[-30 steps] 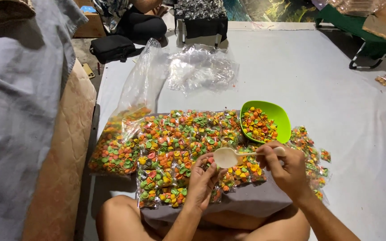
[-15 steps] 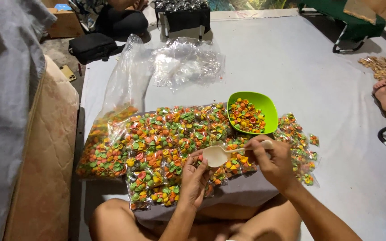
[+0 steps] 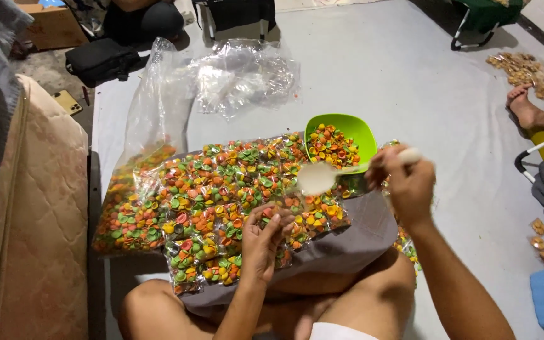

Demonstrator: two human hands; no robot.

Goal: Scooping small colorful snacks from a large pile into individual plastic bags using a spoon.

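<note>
Person sits cross-legged at bottom centre of the frame, head camera looking down at a lap covered with grey cloth.

Right hand, centre-right: closed around the handle of a pale spoon. Spoon bowl points left and sits just below the green bowl, over the packets. Spoon is blurred, can't tell whether anything is in it.

Left hand, lower centre: fingers curled, pinching a small clear packet of coloured snacks on the lap. Packet is partly hidden by the fingers.

Green bowl, centre of the frame, holds loose orange, yellow and green shell-shaped snacks. It rests on the far edge of the packet pile.

Pile of filled packets spreads across centre-left, touching the lap cloth. A large clear bag, part full of the same snacks, lies at the pile's left side. Crumpled empty plastic bags lie at upper centre, apart from the pile.

Left edge: quilted mattress. Right edge: another person's foot, with brown snacks scattered just above it.
</note>
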